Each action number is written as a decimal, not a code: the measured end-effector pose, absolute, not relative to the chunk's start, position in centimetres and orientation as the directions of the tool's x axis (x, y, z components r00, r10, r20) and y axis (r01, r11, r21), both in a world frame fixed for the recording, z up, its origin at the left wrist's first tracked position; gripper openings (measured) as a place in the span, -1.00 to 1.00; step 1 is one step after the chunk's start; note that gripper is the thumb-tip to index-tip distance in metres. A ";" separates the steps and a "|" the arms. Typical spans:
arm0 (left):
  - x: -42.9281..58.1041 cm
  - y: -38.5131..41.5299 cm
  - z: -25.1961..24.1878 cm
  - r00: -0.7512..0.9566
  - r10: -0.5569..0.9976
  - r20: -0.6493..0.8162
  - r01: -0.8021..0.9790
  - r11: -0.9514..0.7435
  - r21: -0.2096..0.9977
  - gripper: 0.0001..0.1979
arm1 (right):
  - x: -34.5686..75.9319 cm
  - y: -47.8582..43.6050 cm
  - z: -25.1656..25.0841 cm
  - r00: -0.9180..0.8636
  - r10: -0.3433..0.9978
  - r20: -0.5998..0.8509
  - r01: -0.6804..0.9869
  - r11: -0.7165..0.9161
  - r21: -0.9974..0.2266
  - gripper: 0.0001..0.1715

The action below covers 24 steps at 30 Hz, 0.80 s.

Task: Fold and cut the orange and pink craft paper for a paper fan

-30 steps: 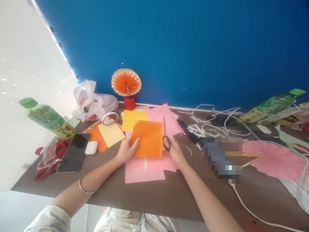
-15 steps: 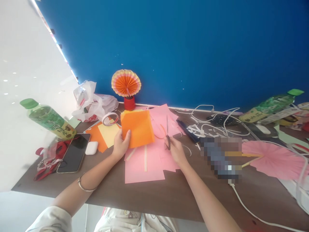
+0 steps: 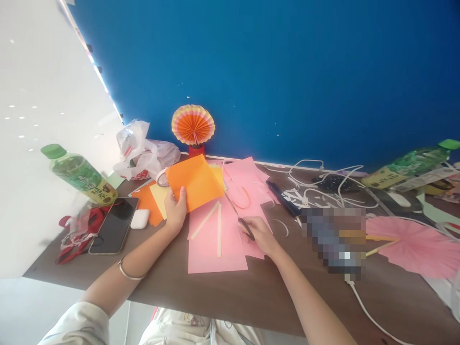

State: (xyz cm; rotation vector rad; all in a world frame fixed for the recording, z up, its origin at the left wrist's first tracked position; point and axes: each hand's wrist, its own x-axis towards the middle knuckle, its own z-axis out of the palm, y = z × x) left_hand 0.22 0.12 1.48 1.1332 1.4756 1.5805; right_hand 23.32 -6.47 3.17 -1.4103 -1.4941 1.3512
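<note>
My left hand (image 3: pixel 176 211) grips the lower left edge of an orange paper sheet (image 3: pixel 196 181) and holds it tilted above the table. My right hand (image 3: pixel 259 233) is closed on the handles of a pair of scissors (image 3: pixel 237 215), whose blades point up and left toward the orange sheet's right edge. Under both hands lies a pink paper sheet (image 3: pixel 215 249) with two pale paper strips (image 3: pixel 212 225) on it. More pink paper (image 3: pixel 247 179) with a thin orange curl lies behind.
A phone (image 3: pixel 114 231), a white earbud case (image 3: pixel 140 218) and a green bottle (image 3: pixel 79 173) stand at the left. A paper fan (image 3: pixel 193 125) in a red cup stands against the blue wall. White cables (image 3: pixel 323 189) and a pink pleated fan (image 3: pixel 413 244) lie at the right.
My left hand has carried the orange sheet up and to the left, baring two cut strips. My right hand has dropped toward me and swung the scissors' blades to the left.
</note>
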 end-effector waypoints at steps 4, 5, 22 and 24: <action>0.5 -0.2 1.9 -0.373 0.918 0.132 0.086 -0.108 0.990 -0.68 | 23.0 -6.5 3.0 -0.225 0.954 -0.199 0.238 -0.144 -0.960 -0.49; 0.6 -0.3 1.9 -0.367 0.920 0.137 0.089 -0.111 0.990 -0.68 | 23.0 -6.5 3.0 -0.226 0.954 -0.197 0.227 -0.145 -0.963 -0.49; 1.4 -0.9 1.2 -0.350 0.919 0.183 0.079 -0.165 0.983 -0.78 | 22.8 -6.3 3.0 -0.208 0.953 -0.220 0.117 -0.199 -0.973 -0.51; 1.5 -1.0 1.2 -0.355 0.917 0.183 0.078 -0.166 0.983 -0.78 | 22.6 -6.3 3.3 -0.206 0.953 -0.222 0.107 -0.203 -0.973 -0.51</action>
